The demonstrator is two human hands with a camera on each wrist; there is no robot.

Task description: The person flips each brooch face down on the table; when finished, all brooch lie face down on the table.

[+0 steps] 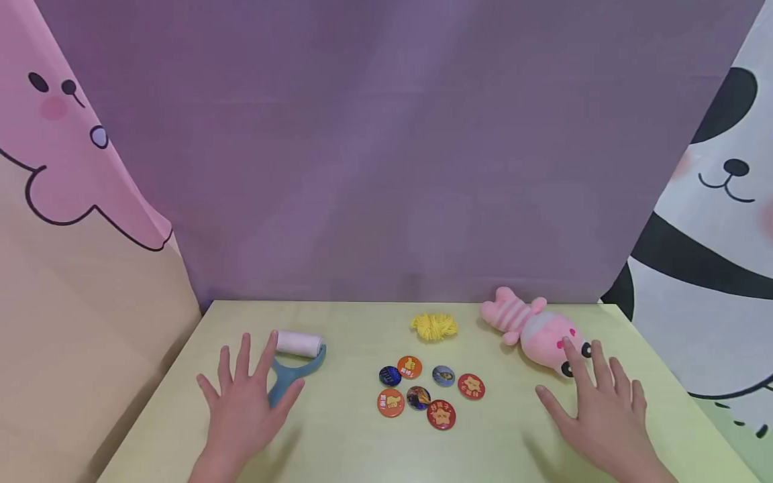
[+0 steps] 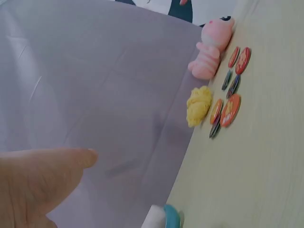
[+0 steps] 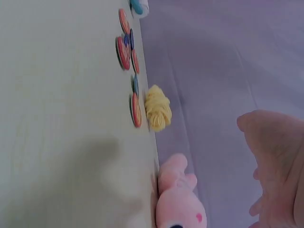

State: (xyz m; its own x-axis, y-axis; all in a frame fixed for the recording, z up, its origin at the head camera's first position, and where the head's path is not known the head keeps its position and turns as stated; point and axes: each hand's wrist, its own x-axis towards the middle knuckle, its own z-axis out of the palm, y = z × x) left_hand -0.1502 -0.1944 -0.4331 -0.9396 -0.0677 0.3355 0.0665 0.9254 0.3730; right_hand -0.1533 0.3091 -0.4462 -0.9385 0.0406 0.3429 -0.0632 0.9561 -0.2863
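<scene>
My left hand [image 1: 243, 410] hovers over the left of the table with fingers spread, holding nothing. Just beyond it lies a lint roller [image 1: 298, 343] with a white roll and a blue handle, partly hidden behind the fingers and thumb. On the other side my right hand [image 1: 606, 417] is held out above the table, fingers apart and holding nothing. Its fingertips overlap the head of a pink plush toy [image 1: 546, 337] in the head view; the toy lies on its side with a striped body. Both thumbs stand clear of any object in the wrist views.
Several round button badges, among them a red one [image 1: 441, 414], an orange one [image 1: 390, 402] and a dark blue one [image 1: 390, 376], lie in the middle of the pale table [image 1: 338, 443]. Behind them sits a bundle of yellow yarn [image 1: 435, 327]. A purple cloth [image 1: 386, 168] hangs at the back edge.
</scene>
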